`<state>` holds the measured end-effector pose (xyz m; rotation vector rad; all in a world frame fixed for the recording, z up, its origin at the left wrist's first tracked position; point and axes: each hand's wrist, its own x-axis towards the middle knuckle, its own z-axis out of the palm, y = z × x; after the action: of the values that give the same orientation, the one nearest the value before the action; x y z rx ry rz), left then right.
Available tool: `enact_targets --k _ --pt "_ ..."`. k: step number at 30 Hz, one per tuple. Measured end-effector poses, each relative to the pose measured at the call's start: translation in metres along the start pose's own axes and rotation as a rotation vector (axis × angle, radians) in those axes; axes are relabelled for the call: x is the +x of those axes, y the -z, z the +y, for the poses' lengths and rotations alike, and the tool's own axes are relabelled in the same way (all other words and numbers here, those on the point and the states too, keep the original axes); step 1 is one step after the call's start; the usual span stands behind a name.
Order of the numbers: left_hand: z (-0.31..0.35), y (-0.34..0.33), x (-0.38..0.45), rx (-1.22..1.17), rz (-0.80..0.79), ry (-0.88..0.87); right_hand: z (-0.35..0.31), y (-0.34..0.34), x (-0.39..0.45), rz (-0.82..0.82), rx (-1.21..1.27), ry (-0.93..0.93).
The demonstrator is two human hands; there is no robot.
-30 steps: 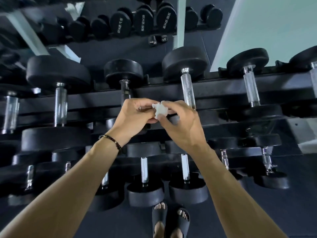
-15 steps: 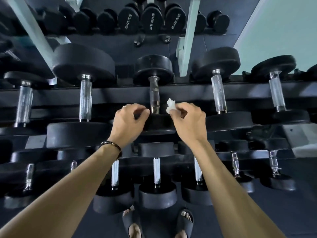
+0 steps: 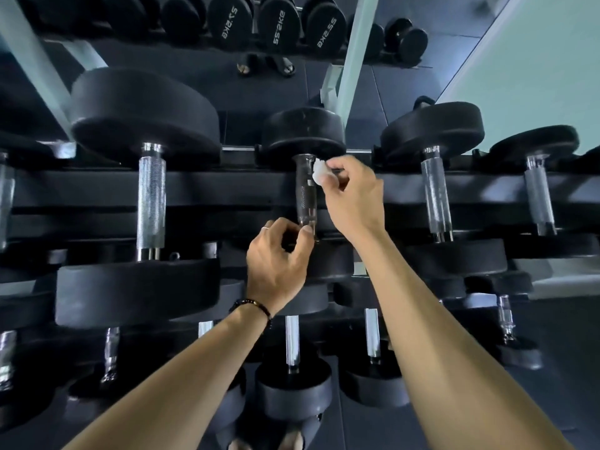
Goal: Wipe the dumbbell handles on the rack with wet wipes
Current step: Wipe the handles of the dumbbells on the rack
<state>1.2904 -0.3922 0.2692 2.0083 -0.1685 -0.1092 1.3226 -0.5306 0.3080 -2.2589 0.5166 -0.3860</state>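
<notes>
Your fingers (image 3: 337, 177) on the right hand (image 3: 354, 199) pinch a small crumpled wet wipe (image 3: 319, 173) and hold it against the upper end of a dumbbell handle (image 3: 306, 193), just under the far black weight head. Your left hand (image 3: 276, 258) sits at the lower end of the same handle, with thumb and fingers curled near it; whether they really grip the metal I cannot tell.

From the head view, I judge the wiping of this handle is only starting. The next move calls for sliding the wipe down along the handle, with some turning around it.

This handle looks darker than its chrome neighbours, with a textured grip. It lies in the middle row of the rack (image 3: 227, 190).
</notes>
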Motion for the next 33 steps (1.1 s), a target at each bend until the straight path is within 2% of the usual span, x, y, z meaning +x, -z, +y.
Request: enact_targets --k 7,9,12,14,17,20,26,30,33 --pt "-0.008 -0.003 0.001 -0.011 0.038 -0.036 0.009 -0.019 0.024 0.028 0.076 0.073" --pt "-0.01 -0.004 0.001 0.0 0.044 -0.045 0.009 -0.013 0.02 -0.036 0.063 0.083" --pt "-0.011 -0.003 0.0 0.002 0.052 -0.05 0.008 0.001 -0.001 -0.216 0.001 0.094" --pt "-0.01 -0.004 0.0 0.012 0.062 -0.055 0.009 0.007 -0.007 -0.258 -0.011 0.106" --pt "-0.009 -0.005 0.0 0.022 0.074 -0.052 0.006 -0.002 0.009 -0.107 -0.004 0.178" --pt "-0.01 -0.003 -0.001 0.011 0.074 -0.05 0.005 -0.016 0.024 0.036 0.01 0.157" --pt "-0.012 -0.004 0.0 0.01 0.085 -0.066 0.017 0.005 -0.007 -0.202 0.023 0.137" --pt "-0.011 -0.004 -0.002 0.005 0.093 -0.057 0.006 -0.009 0.021 0.003 0.015 0.192" --pt "-0.014 -0.003 -0.001 -0.012 0.078 -0.039 0.007 -0.01 0.018 -0.035 0.038 0.187"
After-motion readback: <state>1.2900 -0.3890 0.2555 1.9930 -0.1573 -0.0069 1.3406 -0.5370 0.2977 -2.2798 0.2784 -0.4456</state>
